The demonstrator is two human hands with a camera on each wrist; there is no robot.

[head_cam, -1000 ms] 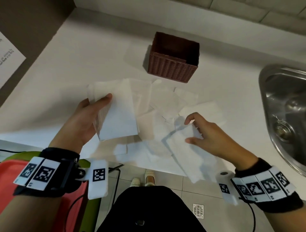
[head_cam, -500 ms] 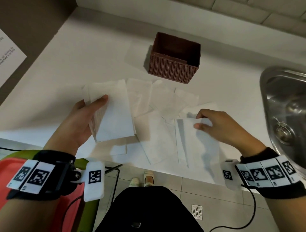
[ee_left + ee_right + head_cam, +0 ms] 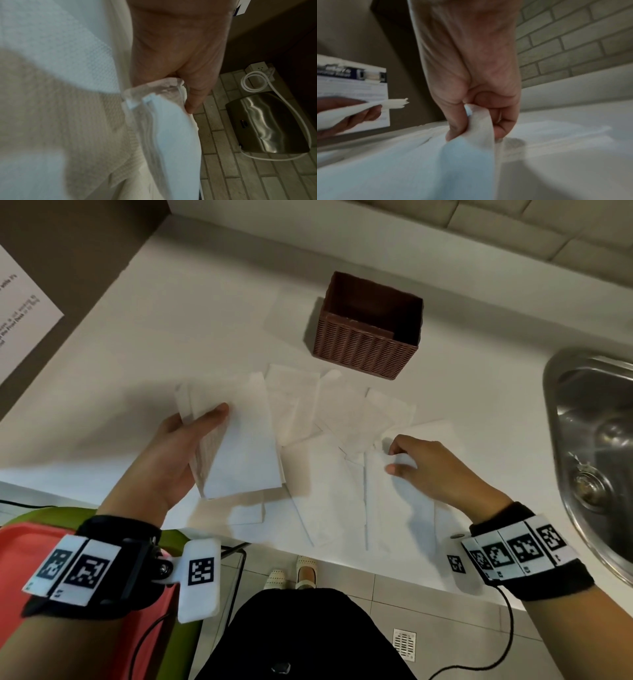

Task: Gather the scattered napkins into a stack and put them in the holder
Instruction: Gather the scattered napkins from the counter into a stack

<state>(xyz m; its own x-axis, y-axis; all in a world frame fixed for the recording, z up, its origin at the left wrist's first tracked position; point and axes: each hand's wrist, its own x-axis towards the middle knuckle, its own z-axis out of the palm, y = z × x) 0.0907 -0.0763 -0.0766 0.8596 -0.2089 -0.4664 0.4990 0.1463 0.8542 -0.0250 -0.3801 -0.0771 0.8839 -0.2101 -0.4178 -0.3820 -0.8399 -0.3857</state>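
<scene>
The left hand (image 3: pixel 171 460) is raised palm-up over the white bench (image 3: pixel 144 347), thumb and fingers (image 3: pixel 368 115) clamping a thin stack of soft, embossed paper napkins (image 3: pixel 239 446). The right hand (image 3: pixel 435 467) arches down, thumb and forefinger pinching one limp napkin (image 3: pixel 481 121) off the loose napkins (image 3: pixel 325 474) lying overlapped on the bench. The brown woven square holder (image 3: pixel 366 347) stands beyond them.

- Dim, soft indoor light; the white counter (image 3: pixel 137 364) reads grey-cream.
- Broad soft shadows fall beneath both hands.
- Glare streaks the steel sink (image 3: pixel 596 419) and the metal dispenser (image 3: pixel 267 124).
- Wrist views are blurred, noisy, close-up; wide-angle bending curves the edges.
</scene>
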